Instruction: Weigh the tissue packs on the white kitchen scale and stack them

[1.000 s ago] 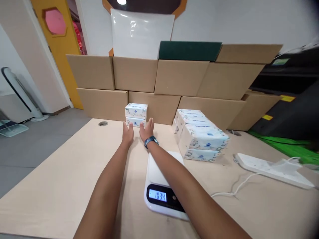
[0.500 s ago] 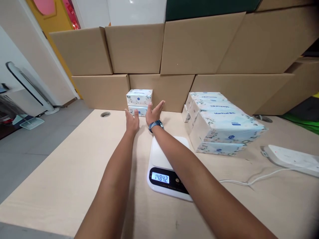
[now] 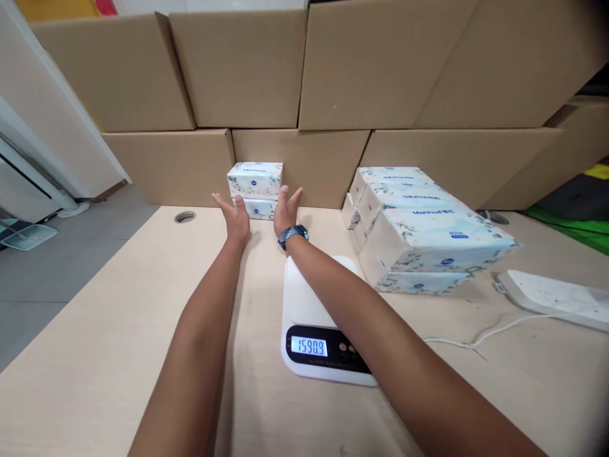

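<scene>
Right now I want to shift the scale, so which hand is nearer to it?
Right. The right hand is beyond the scale, its forearm over it; the left hand is farther off, beyond and leftward.

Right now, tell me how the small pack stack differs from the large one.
The small stack is a single column; the large stack runs several rows deep. The small stack sits at the table's back; the large stack reaches farther forward. Both show floral-printed white packs.

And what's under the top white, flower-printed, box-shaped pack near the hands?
Another white, flower-printed pack sits right under the top pack, with the pale wood-coloured table below. The lower pack's top is covered, and the left hand hides part of its left end.
</scene>
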A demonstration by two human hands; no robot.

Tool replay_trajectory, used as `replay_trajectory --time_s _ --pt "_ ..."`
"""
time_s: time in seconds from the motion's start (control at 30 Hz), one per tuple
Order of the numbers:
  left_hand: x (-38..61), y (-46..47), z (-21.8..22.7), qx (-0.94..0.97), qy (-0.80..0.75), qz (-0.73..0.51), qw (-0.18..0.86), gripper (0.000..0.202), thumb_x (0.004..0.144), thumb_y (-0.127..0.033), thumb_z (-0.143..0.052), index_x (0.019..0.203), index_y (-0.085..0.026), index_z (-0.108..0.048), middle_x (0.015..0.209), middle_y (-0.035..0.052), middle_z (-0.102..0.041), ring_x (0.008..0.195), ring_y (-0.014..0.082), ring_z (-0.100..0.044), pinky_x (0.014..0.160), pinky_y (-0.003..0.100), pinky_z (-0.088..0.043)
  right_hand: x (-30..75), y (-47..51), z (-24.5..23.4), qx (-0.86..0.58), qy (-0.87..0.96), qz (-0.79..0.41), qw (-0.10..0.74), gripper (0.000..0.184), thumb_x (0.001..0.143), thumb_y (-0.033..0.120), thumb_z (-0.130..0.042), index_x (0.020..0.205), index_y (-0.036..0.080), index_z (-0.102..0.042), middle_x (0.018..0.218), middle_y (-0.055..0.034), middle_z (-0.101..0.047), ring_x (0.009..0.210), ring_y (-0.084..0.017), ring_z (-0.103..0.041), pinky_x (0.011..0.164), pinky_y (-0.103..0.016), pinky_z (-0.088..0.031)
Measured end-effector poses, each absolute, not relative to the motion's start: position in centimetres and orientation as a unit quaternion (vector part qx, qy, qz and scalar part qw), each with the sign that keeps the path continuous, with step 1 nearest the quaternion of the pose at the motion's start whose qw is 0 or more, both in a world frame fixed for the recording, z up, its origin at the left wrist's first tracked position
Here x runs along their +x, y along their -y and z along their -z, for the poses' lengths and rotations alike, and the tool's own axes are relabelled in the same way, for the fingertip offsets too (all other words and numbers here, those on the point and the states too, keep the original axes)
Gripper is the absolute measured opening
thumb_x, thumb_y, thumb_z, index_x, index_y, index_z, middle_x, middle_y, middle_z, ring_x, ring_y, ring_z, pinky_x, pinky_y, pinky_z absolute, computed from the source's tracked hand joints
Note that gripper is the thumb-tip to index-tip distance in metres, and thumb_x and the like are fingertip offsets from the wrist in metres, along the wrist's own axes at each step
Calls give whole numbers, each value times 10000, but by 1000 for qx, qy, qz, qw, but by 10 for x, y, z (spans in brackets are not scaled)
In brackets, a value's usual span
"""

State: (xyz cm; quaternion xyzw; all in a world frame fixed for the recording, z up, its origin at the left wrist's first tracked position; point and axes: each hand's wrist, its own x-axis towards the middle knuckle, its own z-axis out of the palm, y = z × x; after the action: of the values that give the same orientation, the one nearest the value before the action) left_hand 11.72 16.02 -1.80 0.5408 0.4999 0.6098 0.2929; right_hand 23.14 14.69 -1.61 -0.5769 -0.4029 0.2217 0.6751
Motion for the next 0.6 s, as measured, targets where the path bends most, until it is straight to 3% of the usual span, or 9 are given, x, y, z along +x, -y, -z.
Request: replay_trajectory --time_s 0.23,0.37,0.53,0.6 --pt "130 -166 33 604 -409 -636 254 1100 976 -829 -466 1746 -162 -50 1859 176 -45 1740 225 -44 1397 344 -76 239 -157 15 -585 421 -214 659 1068 1019 791 -120 1716 -13 -30 1823 -259 -89 1732 -305 -30 1387 -527 -94" --pt "131 -171 40 602 -404 -650 230 1162 937 -906 -410 1741 -140 -70 1858 172 -43 1741 233 -17 1401 357 -60 247 -166 16 -585 427 -197 661 982 1054 722 -121 1721 9 -19 1820 -237 -100 1732 -301 -13 1375 -556 -84" --pt "131 -181 29 510 -471 -693 194 1150 968 -876 -403 1731 -109 -14 1856 155 64 1723 212 169 1406 362 16 244 -166 18 -556 493 -136 655 1045 1022 794 -81 1724 38 87 1827 -219 -5 1730 -308 50 1366 -579 -47" --pt "137 -183 18 484 -472 -696 242 1035 1033 -796 -370 1731 -159 51 1856 146 -16 1737 212 78 1413 382 -43 236 -162 18 -532 531 -128 647 1084 993 847 -81 1737 70 47 1835 -200 -37 1733 -297 3 1373 -566 -61"
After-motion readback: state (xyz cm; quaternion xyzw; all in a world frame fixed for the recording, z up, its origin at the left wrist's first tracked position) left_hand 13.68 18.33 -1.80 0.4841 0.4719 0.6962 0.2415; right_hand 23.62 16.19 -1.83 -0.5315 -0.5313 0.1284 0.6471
